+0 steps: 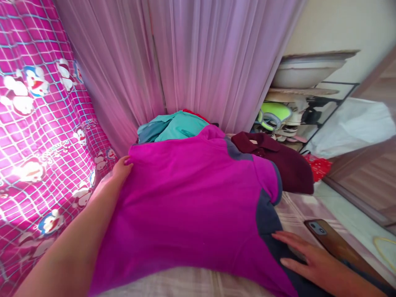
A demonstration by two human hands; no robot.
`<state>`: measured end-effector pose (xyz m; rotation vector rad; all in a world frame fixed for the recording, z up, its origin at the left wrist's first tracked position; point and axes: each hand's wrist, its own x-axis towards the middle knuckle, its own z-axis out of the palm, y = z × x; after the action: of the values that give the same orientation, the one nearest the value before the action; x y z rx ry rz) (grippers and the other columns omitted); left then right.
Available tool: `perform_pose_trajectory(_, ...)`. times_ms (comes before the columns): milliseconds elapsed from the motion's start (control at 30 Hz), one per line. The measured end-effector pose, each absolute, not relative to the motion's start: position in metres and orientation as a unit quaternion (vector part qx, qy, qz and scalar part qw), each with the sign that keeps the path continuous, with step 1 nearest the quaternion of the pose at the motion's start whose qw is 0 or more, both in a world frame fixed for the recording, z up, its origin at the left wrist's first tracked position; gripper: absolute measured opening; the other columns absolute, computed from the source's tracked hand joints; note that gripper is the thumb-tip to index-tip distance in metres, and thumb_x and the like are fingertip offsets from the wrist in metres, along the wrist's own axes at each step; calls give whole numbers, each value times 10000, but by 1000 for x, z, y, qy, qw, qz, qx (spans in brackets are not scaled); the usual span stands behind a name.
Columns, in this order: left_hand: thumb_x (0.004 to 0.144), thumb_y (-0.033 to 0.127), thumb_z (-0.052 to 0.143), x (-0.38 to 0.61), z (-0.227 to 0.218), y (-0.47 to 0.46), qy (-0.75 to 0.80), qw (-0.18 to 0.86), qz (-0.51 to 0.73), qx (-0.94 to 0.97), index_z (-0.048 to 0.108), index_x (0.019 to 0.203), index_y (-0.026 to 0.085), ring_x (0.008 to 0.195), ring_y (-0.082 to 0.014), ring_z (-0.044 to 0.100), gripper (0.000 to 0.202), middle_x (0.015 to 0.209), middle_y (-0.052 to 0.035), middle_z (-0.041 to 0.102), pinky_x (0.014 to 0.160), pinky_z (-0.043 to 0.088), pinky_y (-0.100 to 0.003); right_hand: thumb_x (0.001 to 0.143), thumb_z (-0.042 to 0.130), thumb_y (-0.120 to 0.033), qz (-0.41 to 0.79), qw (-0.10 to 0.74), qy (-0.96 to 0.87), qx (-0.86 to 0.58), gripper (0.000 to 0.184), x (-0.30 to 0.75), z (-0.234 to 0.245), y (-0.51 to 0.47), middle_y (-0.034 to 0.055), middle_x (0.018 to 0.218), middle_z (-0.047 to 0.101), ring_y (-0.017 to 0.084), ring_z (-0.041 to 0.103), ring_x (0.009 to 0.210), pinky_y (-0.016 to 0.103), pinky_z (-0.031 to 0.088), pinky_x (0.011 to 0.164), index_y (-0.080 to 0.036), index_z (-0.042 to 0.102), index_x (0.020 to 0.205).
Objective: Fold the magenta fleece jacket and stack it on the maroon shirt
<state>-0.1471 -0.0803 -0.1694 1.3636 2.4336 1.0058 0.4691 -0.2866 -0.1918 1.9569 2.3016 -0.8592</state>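
Observation:
A magenta shirt [185, 198] with dark grey side panels and trim lies spread across the bed, its collar pointing to the upper right. My left hand [123, 168] pinches the shirt's far left corner between closed fingers. On the near right, my right hand [305, 255] rests on the grey side panel, fingers apart and holding nothing. Behind the shirt sits a pile of teal clothes [179, 127]. A maroon collared shirt [278, 161] lies beyond its right sleeve, partly covered.
A brown-cased phone [343, 247] lies right of my right hand on the plaid sheet [297, 206]. Pink patterned curtains [40, 144] hang at left, lilac curtains [192, 53] behind. A rack [334, 105] with shoes and basins stands at the back right, beside a white plastic bag [355, 123].

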Motion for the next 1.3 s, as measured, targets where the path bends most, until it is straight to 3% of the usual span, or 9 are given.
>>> perform_pose_trajectory(100, 864, 255, 540, -147, -166, -71, 821, 6, 344, 456, 634, 1276, 245, 1127, -325, 624, 423, 1195, -97, 695, 1002, 470, -477, 797, 506, -688, -272, 8, 726, 632, 729, 466, -190, -289, 91, 1451, 531, 321, 474, 1354, 432, 361, 1155, -227, 632, 1347)
perform_pose_trajectory(233, 898, 236, 479, -135, -168, -69, 836, 20, 296, 462, 621, 1312, 187, 1203, -338, 580, 440, 1282, -142, 640, 1043, 443, -477, 808, 506, -667, -266, 13, 722, 639, 679, 465, -187, -289, 73, 1438, 548, 313, 493, 1339, 415, 384, 1144, -255, 645, 1331)
perform_pose_trajectory(433, 982, 430, 341, -89, -185, -103, 770, -83, 290, 562, 442, 1443, 77, 1420, -416, 322, 590, 1582, -205, 282, 1137, 297, -568, 867, 479, -560, -212, -43, 733, 645, 494, 464, -172, -267, 67, 1270, 683, 308, 628, 1183, 447, 479, 1050, -297, 712, 1214)
perform_pose_trajectory(600, 945, 436, 380, -56, -232, -140, 624, -67, 169, 760, 532, 1400, 254, 1420, -305, 380, 513, 1506, -84, 482, 1181, 236, -530, 885, 507, -367, -132, -124, 767, 616, 425, 442, -170, -223, 101, 1304, 657, 272, 599, 1216, 436, 445, 1069, -237, 674, 1254)
perform_pose_trajectory(767, 922, 463, 385, -53, -268, -147, 629, -61, 99, 769, 457, 1475, 271, 1432, -319, 364, 589, 1553, -88, 418, 1140, 285, -557, 842, 558, -314, -159, -99, 776, 603, 345, 433, -179, -195, 121, 1229, 695, 278, 643, 1130, 421, 457, 1017, -200, 738, 1114)
perform_pose_trajectory(933, 926, 440, 363, -61, -272, -141, 621, -77, 121, 771, 457, 1475, 279, 1422, -306, 383, 580, 1541, -73, 439, 1137, 310, -544, 868, 515, -399, -247, -274, 649, 666, 297, 464, -176, -181, 51, 799, 746, 207, 679, 772, 316, 511, 735, -207, 730, 798)
perform_pose_trajectory(1033, 925, 435, 352, -65, -271, -139, 622, -72, 133, 768, 506, 1440, 277, 1398, -302, 422, 561, 1498, -72, 497, 1131, 341, -526, 818, 596, -331, -342, -455, 422, 706, 165, 481, -187, -172, 48, 783, 735, 167, 653, 673, 269, 503, 622, -194, 685, 794)
perform_pose_trajectory(1133, 921, 453, 332, -67, -269, -137, 620, -65, 138, 770, 551, 1402, 235, 1365, -311, 464, 571, 1468, -97, 528, 1121, 366, -524, 817, 615, -228, -424, -580, 211, 662, 38, 482, -206, -169, 55, 834, 736, 140, 665, 681, 245, 534, 637, -202, 638, 833)
perform_pose_trajectory(1300, 901, 484, 336, -68, -266, -135, 618, -70, 154, 767, 590, 1353, 221, 1297, -316, 533, 581, 1426, -105, 567, 1096, 408, -510, 870, 551, -149, -504, -629, 122, 580, 98, 470, -230, -170, 25, 822, 733, 135, 693, 746, 252, 568, 741, -227, 588, 823)
